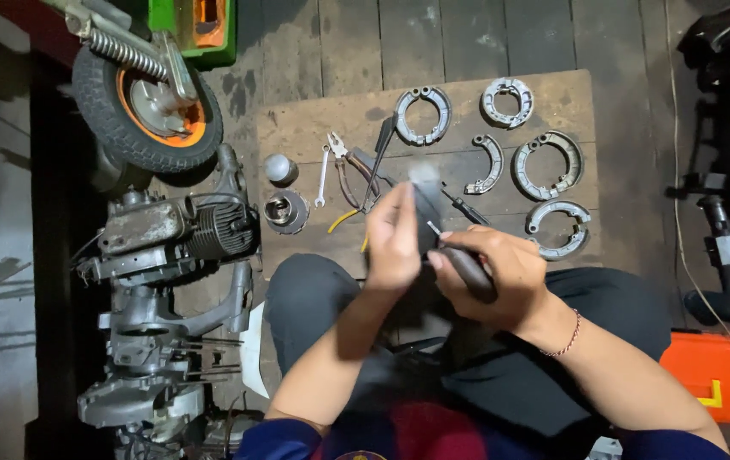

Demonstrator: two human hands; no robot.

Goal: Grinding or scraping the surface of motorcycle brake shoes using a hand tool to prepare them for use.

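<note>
My left hand (395,243) grips a dark, rounded metal part (425,204) and holds it up over my lap; the part's top is blurred. My right hand (501,277) is closed around the dark handle of a screwdriver (470,271), whose thin shaft points at the part. Both hands meet above the near edge of a wooden board (544,94) lying on the floor.
On the board lie several curved brake shoes (423,115), pliers (343,166), a small spanner (322,177), a piston (285,211) and a grey cylinder (279,168). A bare engine (169,234) and a small wheel (143,106) lie at the left. An orange case (718,375) sits at the right.
</note>
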